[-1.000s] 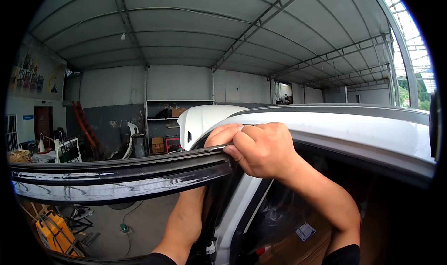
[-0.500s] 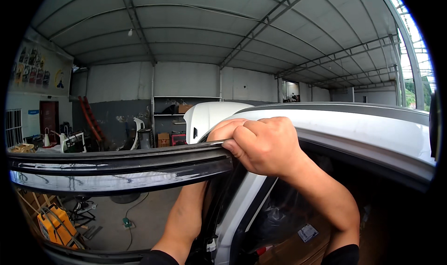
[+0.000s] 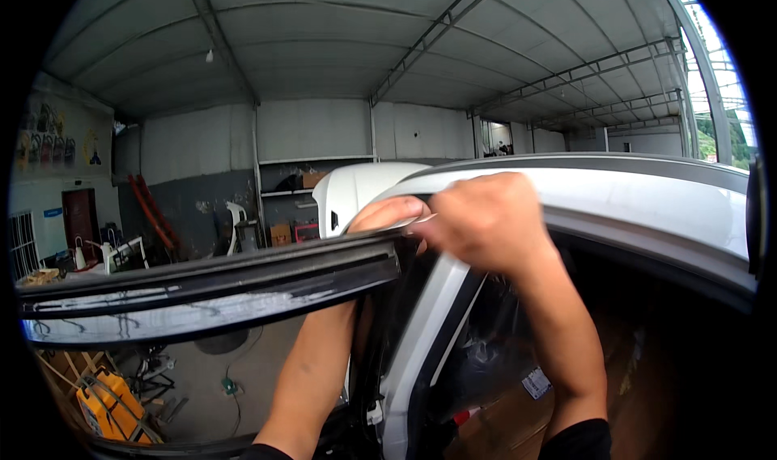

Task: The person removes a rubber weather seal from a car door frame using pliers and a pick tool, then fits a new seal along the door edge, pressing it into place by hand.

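A car door stands open, its black window frame (image 3: 202, 286) running across the left and middle. My left arm passes behind this frame, and my left hand (image 3: 384, 215) curls over its upper corner, fingers partly hidden. Just to the right, my right hand (image 3: 490, 221) is closed in a pinch, slightly smeared by motion. From its fingertips a thin pale strip (image 3: 417, 220) reaches to the end of the frame's top edge. Whether the strip is film or trim I cannot tell.
The white car roof (image 3: 647, 189) extends to the right, with a silver pillar (image 3: 417, 339) below my hands. A raised white panel (image 3: 356, 189) is beyond. Lower left, a yellow case (image 3: 113, 403) and a cable (image 3: 235, 387) are on the floor. A red ladder (image 3: 154, 209) leans at the far wall.
My right hand has moved slightly right and up from the frame corner, and the pale strip now shows between its fingertips and the frame. My left hand stays at the corner. The view has shifted slightly.
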`<state>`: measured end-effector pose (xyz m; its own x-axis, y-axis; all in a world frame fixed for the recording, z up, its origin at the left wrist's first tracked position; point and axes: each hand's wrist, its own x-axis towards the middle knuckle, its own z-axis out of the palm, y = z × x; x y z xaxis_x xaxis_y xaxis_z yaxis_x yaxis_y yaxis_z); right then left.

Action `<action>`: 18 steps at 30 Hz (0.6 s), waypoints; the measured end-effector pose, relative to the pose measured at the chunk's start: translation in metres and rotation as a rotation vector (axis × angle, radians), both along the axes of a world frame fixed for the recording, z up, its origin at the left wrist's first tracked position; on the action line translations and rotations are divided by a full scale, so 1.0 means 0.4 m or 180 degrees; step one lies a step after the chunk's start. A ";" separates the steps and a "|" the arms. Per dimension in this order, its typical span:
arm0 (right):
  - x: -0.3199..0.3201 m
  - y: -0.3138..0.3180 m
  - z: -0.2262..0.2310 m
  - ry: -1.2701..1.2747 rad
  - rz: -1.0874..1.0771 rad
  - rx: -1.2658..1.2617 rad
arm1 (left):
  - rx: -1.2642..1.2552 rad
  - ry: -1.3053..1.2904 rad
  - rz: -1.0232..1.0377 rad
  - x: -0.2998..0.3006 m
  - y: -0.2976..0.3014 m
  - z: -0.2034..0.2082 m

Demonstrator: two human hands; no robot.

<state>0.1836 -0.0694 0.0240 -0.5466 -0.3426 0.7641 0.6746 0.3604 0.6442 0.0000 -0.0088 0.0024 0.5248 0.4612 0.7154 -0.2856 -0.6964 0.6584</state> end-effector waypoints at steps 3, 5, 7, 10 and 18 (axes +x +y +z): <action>0.138 0.002 -0.011 0.0670 0.0436 0.0107 | -0.0301 -0.0026 -0.0601 0.007 -0.017 0.014; 0.037 -0.024 -0.071 0.0680 0.0862 -0.0429 | -0.0245 -0.0264 -0.0392 -0.005 0.015 -0.014; -0.003 0.040 -0.093 0.1201 0.1562 -0.1022 | -0.0443 -0.0316 -0.0200 0.002 -0.016 -0.010; -0.007 0.079 -0.115 0.1253 0.2392 -0.2564 | -0.0153 -0.0236 -0.0216 0.002 -0.016 0.009; -0.059 0.116 -0.159 0.0843 0.4347 -0.3919 | 0.0045 -0.0557 -0.0203 0.010 -0.017 -0.021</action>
<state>0.1600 -0.0229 -0.0395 -0.2434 0.3574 0.9017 -0.4230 0.7975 -0.4302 0.0040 -0.0157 -0.0060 0.4198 0.4203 0.8044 -0.4388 -0.6819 0.5852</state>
